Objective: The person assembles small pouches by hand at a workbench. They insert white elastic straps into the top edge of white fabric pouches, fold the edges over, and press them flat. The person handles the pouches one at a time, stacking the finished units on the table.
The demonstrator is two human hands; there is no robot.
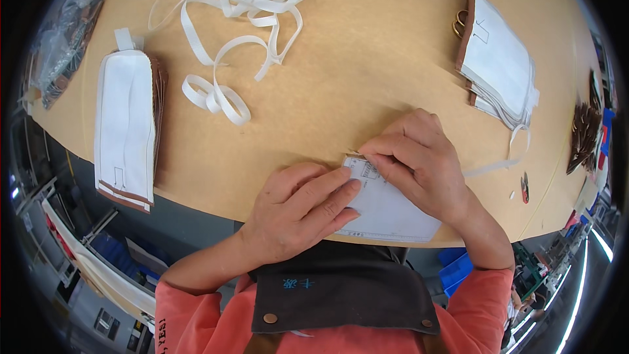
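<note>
White fabric panel [392,213] lay flat at the table's [367,59] near edge, under both hands. Left hand [298,210] pressed flat on its left part, fingers together. Right hand [419,157] pinched the panel's top-left corner, small brass ring [354,153] at fingertips. Loose white webbing [242,0] well apart.
</note>
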